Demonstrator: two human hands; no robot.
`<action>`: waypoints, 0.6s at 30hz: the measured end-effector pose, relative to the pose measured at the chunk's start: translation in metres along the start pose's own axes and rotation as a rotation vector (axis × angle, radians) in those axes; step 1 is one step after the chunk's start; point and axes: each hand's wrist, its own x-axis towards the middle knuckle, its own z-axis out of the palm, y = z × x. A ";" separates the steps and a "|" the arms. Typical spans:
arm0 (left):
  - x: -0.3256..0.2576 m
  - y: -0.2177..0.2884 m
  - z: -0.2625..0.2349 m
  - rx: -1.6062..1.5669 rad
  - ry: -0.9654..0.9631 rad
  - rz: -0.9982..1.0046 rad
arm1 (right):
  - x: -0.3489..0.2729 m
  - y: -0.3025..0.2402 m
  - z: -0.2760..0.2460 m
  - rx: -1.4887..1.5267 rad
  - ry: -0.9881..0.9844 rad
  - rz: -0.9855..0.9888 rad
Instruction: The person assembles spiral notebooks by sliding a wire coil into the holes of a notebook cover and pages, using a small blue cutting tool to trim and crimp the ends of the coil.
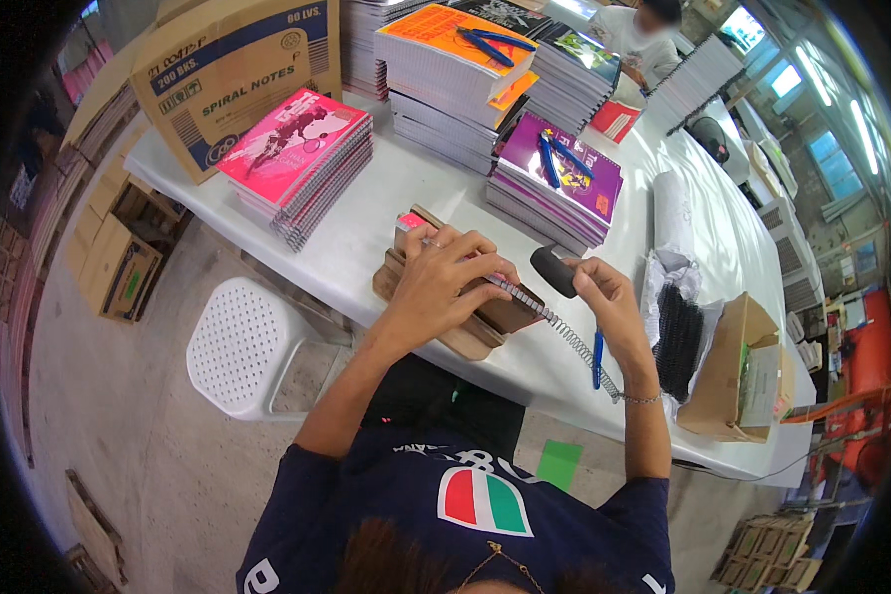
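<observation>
My left hand [450, 282] lies over a notebook [413, 225] that stands spine up in a wooden holder [465, 343], its fingers curled along the spine and pressing on it. A metal spiral coil [571, 340] runs through the spine's near end. Its loose length trails right, toward my right wrist. In my right hand [609, 305], a dark, rounded cylinder [553, 271] is gripped between thumb and fingers, just off the coil. Below that hand, a slim blue tool [597, 358] shows beside the coil; its kind is unclear.
Stacked pink notebooks [297, 158] stand beside a large carton [238, 84]. Blue pliers [561, 161] rest on purple notebooks [525, 203], others on an orange stack [455, 59]. Black coils [676, 342] and an open box [728, 376] lie right. A white stool [252, 346] stands left; a person [634, 40] sits opposite.
</observation>
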 end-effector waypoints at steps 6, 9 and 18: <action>0.002 -0.005 0.011 0.000 0.087 0.057 | -0.001 -0.003 -0.001 0.045 -0.118 -0.066; -0.002 -0.014 0.012 0.035 0.063 0.106 | 0.003 -0.007 -0.001 0.052 -0.190 -0.071; -0.002 -0.015 0.022 0.169 0.268 0.024 | 0.019 -0.004 -0.005 0.161 -0.331 -0.086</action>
